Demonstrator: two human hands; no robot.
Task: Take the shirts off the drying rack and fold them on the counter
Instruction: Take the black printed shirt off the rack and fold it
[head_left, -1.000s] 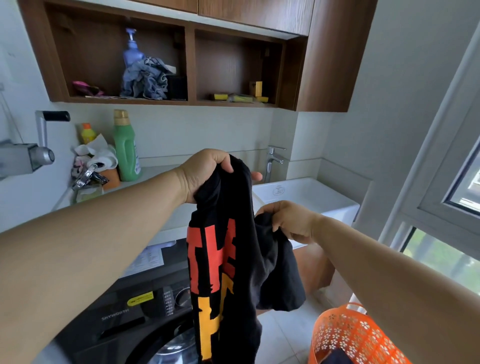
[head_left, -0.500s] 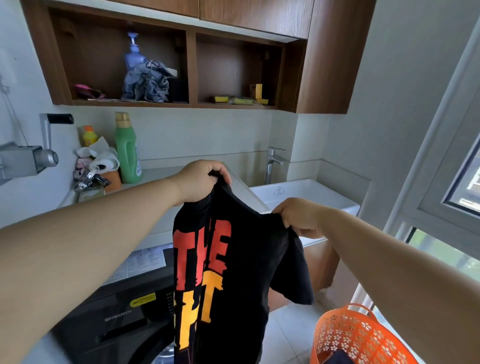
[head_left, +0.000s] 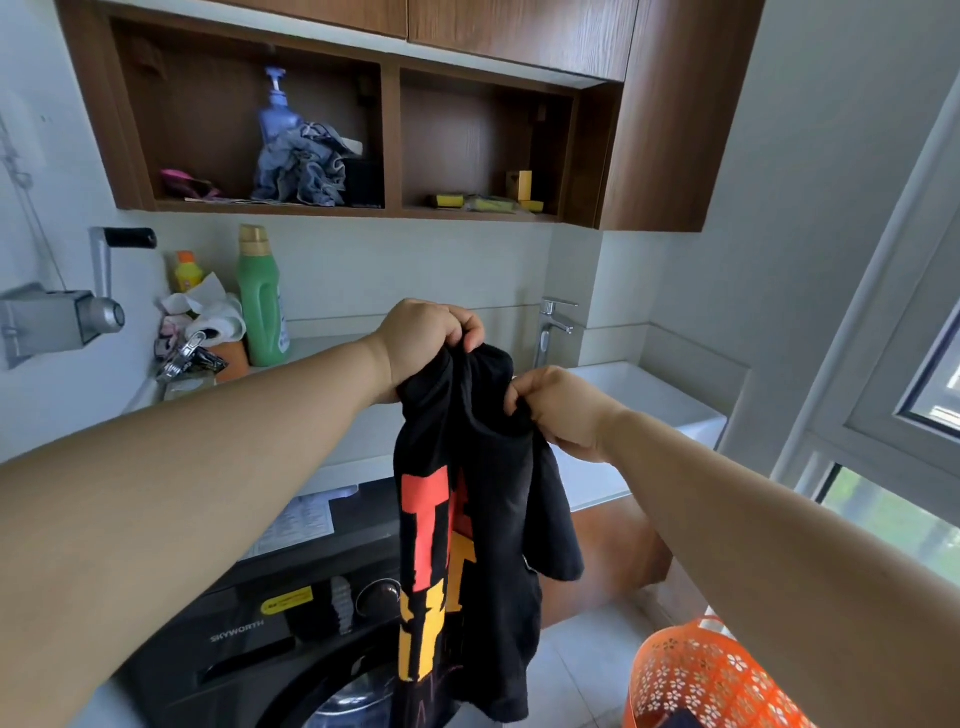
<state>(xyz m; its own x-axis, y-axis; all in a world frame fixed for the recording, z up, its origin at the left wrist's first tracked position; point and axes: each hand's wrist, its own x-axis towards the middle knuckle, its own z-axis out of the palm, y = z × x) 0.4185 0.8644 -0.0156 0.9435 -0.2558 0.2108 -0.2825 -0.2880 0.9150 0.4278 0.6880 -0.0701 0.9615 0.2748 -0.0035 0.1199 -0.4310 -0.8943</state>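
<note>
Shirt hangs above the washing machine, your left hand and right hand both clenched on its top edge.

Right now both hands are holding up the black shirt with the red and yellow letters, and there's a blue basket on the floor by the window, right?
Not quite. The basket on the floor by the window is orange, not blue, as the head view shows. The rest is right: the left hand and right hand both hold up the black shirt with red and yellow letters.
</note>
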